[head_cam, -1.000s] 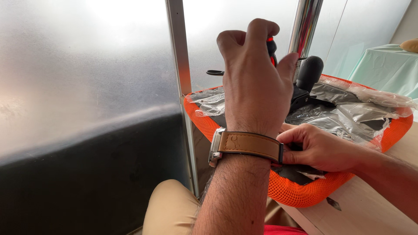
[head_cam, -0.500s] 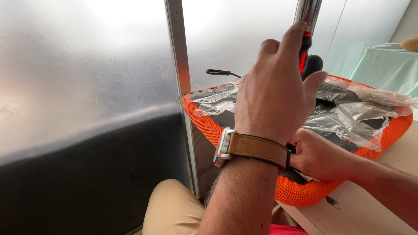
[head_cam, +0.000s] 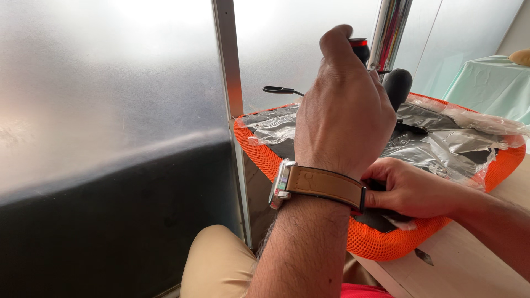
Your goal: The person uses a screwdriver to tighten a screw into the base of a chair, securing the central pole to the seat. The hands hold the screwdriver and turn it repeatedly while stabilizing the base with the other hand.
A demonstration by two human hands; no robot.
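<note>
Left hand grip closed around a black-and-red tool handle; right hand clasps the orange mesh rim.

A pale wooden table stood against a frosted glass wall, its near corner jutting toward the seated person's knee. On it rested a round object padded in orange mesh, overhanging the table's edge, with crinkled clear plastic wrap spread loosely across its dark top. Farther back stood a second table under a pale green cloth.
</note>
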